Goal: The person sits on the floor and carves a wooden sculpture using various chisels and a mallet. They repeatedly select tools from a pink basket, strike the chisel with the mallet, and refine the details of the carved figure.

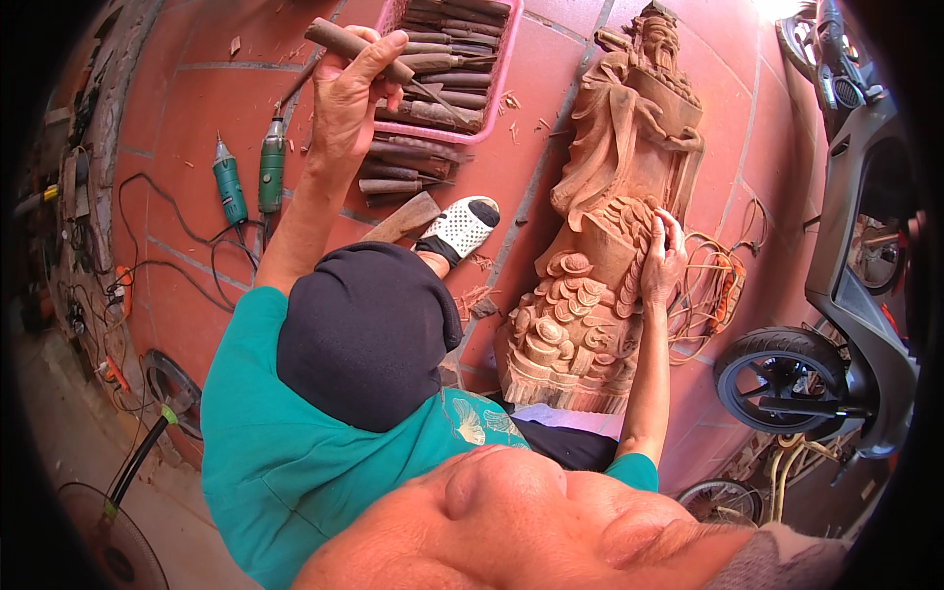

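My left hand (339, 103) is raised over the floor near the basket and is closed around the wooden handle of a carving chisel (329, 37). The chisel's thin metal blade points down to the right, in front of the basket. A carved wooden statue (615, 251) of a bearded robed figure lies on its back on the floor, its head away from me. Heaps of carved coins and ingots cover its base. My right hand (665, 261) rests on the statue's right side by the coin carving, fingers extended and touching the wood.
A pink plastic basket (514, 34) holds several chisels, and more chisels (393, 172) lie beside it. Two green rotary tools (229, 187) with cables, a wooden mallet (403, 218) and an orange power strip (728, 290) lie on the tiles. A motorbike (836, 295) stands at right, a fan (113, 531) lower left.
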Tool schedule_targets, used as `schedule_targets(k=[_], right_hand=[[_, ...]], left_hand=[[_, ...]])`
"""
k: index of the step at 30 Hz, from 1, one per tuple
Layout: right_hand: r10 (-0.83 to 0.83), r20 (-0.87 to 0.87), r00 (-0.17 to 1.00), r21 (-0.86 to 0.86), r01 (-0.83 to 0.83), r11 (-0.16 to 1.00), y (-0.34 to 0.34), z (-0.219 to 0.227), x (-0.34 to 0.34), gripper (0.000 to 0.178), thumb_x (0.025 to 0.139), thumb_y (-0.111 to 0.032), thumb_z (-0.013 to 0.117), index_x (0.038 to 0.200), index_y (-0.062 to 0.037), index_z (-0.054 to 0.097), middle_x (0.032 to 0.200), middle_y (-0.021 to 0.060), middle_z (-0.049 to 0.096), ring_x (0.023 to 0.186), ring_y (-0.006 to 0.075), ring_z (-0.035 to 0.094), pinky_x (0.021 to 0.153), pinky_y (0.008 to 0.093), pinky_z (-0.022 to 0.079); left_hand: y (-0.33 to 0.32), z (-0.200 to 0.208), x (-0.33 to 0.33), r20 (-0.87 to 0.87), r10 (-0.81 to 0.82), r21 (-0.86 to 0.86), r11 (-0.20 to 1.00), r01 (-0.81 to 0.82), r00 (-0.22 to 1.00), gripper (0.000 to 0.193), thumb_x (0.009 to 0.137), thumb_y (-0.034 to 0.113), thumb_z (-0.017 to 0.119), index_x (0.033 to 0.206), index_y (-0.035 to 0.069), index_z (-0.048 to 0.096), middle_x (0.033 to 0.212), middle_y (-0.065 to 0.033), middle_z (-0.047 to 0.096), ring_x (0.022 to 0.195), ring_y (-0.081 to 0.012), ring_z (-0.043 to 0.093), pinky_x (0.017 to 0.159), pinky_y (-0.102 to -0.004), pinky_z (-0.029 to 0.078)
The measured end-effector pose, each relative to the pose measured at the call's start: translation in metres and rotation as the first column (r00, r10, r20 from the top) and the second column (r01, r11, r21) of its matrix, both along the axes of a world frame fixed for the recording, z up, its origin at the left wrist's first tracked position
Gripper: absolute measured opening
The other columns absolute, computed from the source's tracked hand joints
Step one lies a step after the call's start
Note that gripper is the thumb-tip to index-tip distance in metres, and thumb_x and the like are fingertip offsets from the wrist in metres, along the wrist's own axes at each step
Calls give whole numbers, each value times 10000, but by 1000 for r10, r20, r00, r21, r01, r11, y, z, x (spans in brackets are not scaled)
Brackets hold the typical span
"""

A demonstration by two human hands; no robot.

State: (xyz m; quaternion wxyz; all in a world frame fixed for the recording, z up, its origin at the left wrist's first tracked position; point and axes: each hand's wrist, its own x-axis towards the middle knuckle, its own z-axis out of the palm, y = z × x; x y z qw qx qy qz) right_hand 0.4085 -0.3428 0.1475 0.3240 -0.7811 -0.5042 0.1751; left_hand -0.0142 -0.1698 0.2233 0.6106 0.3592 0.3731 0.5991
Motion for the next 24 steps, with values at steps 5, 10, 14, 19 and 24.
schedule_targets(k=[5,10,14,19,24], right_hand=[[-8,-22,1000,-1,8,1000,0,1,-1,238,996,-213,600,1096,-18,694,1103,123,703,1046,242,650,914,350,498],[-8,-14,1000,-2,8,1000,0,2,-1,235,995,-209,601,1094,-17,693,1103,121,703,1051,243,649,927,351,494],[-4,-15,1000,0,4,1000,0,1,-1,235,995,-207,600,1093,-15,692,1105,120,703,1055,244,648,929,351,493],[1,-21,1000,5,0,1000,0,0,0,235,993,-208,602,1094,-14,690,1105,118,703,1056,242,646,933,349,488],[-3,-34,999,-1,3,1000,0,0,-2,236,992,-207,603,1098,-13,687,1104,120,701,1054,242,642,937,345,483]], left_hand=[[-1,1,2,3,15,8,1000,-15,1000,187,891,154,766,884,118,582,683,17,598,554,-53,585,386,-203,414],[-2,3,4,-10,19,3,1000,-19,1000,212,883,189,781,871,117,582,674,17,586,530,-51,548,383,-202,404],[-1,3,3,-4,24,0,1000,-24,1000,218,881,196,783,869,113,582,678,14,589,528,-54,541,387,-204,406],[2,-1,2,-71,15,0,1000,-15,997,172,894,163,763,873,107,603,714,6,610,554,-56,550,442,-207,440],[22,-22,-21,-372,59,36,998,-49,926,177,872,174,775,904,72,634,757,-9,620,659,-83,597,549,-237,475]])
